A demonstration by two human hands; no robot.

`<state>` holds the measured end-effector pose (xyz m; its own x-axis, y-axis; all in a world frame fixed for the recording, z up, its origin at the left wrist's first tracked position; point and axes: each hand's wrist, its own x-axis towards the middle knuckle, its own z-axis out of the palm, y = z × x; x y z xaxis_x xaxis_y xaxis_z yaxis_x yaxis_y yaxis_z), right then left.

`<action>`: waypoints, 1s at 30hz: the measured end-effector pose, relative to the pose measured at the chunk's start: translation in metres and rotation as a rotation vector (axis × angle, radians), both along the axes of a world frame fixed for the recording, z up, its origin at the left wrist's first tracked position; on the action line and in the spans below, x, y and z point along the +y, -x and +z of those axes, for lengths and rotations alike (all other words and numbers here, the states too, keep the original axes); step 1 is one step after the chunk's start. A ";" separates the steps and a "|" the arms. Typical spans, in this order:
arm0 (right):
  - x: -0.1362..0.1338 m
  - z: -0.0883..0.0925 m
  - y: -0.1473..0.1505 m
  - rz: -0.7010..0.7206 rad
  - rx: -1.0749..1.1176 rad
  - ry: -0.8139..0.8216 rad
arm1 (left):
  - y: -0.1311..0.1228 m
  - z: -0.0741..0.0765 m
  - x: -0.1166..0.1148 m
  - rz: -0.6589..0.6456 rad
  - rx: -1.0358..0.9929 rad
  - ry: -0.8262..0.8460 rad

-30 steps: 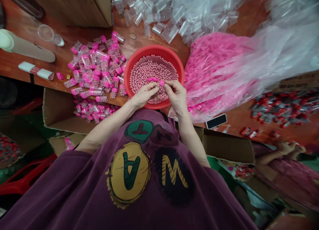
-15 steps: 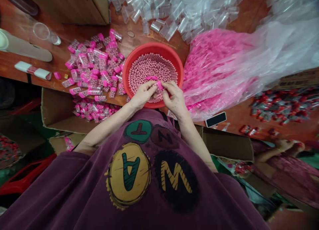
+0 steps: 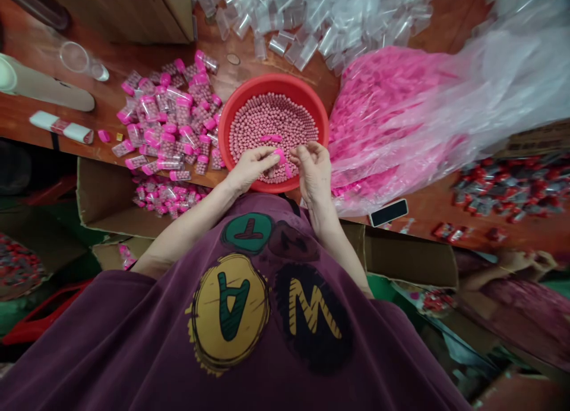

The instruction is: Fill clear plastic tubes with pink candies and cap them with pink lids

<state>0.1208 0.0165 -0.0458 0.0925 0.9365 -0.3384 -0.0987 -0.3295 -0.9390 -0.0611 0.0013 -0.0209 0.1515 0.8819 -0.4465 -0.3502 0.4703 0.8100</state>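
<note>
My left hand (image 3: 252,168) is closed on a small clear bottle with a pink cap (image 3: 279,155), over the near part of a red bowl (image 3: 323,117). The bottle's body is mostly hidden by my fingers. Just to its right, my right hand (image 3: 317,172) hovers above the bowl's right side with fingers loosely bent and apart; nothing shows in them. Pink beads (image 3: 267,114) fill the bowl. On the beads rest a pink cap piece (image 3: 271,138) and another pink piece (image 3: 288,171) between my hands.
Left of the bowl lies a heap of bead-filled bottles (image 3: 167,120), above a cardboard box (image 3: 102,203) holding more. A plastic bag of pink caps (image 3: 387,114) sits to the right, near a phone (image 3: 389,212). Clear empty bottles (image 3: 307,48) lie behind. A co-worker's hands (image 3: 525,261) show far right.
My right hand has come away from the pink cap, moving slightly right. My left hand keeps the bottle and has shifted a little left.
</note>
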 end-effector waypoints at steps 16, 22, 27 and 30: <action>-0.026 0.023 0.005 0.365 -0.437 -0.327 | -0.012 0.005 0.000 0.136 0.073 0.086; -0.031 0.030 0.015 0.454 -0.637 -0.453 | -0.027 0.013 -0.004 0.144 -0.015 0.170; -0.031 0.017 0.014 0.503 -0.740 -0.526 | -0.036 0.011 -0.007 0.217 0.003 0.199; -0.029 0.011 0.013 0.548 -0.711 -0.505 | -0.038 0.009 -0.009 0.240 0.013 0.177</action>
<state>0.1081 -0.0130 -0.0351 -0.3648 0.9283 0.0723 0.5789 0.2870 -0.7632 -0.0232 -0.0079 -0.0123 -0.0583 0.8000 -0.5971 -0.4588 0.5098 0.7278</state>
